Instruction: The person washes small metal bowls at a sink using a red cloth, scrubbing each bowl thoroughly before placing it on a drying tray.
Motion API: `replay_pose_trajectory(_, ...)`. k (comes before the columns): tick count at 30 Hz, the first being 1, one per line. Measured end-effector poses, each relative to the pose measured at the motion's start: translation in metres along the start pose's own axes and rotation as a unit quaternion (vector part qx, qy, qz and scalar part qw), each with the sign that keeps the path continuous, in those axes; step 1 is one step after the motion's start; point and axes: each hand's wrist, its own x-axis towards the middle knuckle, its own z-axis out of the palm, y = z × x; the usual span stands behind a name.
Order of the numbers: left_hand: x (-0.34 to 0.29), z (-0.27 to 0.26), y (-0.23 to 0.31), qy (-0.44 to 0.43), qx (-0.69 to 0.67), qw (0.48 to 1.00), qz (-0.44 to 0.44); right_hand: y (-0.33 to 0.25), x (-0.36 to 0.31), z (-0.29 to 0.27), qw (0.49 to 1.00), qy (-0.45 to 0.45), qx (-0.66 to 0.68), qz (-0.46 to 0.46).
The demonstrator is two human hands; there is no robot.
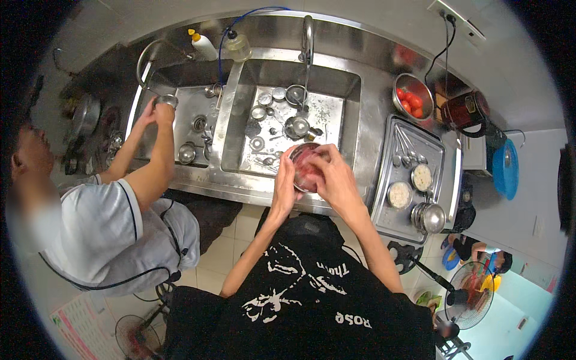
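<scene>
Sitting in the middle is a big steel sink basin (354,120). Over its near edge, the left hand (284,187) grasps the left side of a round metal bowl (305,171). The right hand's (336,180) fingers lie across it; I can't tell if they grip. The bowl looks light, stiff, maybe slippery: best held by the rim. Its mouth seems to face up; being round, it has no long way.

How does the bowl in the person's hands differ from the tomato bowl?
The held bowl is in the left hand, above the front of the sink; the tomato bowl rests on the counter.
The right hand partly covers the held bowl; the tomato bowl is uncovered, its tomatoes in plain sight.
Both are round.
</scene>
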Motion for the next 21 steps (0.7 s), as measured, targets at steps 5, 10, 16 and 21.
replay_pose_trajectory(5,-0.009,0.016,0.009,0.035,-0.041,0.998,-0.045,-0.009,0.007,0.024,0.980,0.186,0.075,0.017)
replay_pose_trajectory(10,-0.008,0.004,0.021,-0.020,-0.028,0.999,-0.004,-0.015,0.000,-0.013,0.989,-0.037,0.143,0.004)
replay_pose_trajectory(16,-0.013,0.029,0.017,0.009,-0.027,1.000,0.008,-0.012,0.000,0.018,0.975,0.210,0.052,0.043)
replay_pose_trajectory(21,-0.018,0.019,0.025,-0.002,-0.095,0.992,-0.081,-0.012,-0.007,-0.012,0.975,-0.006,0.221,0.033)
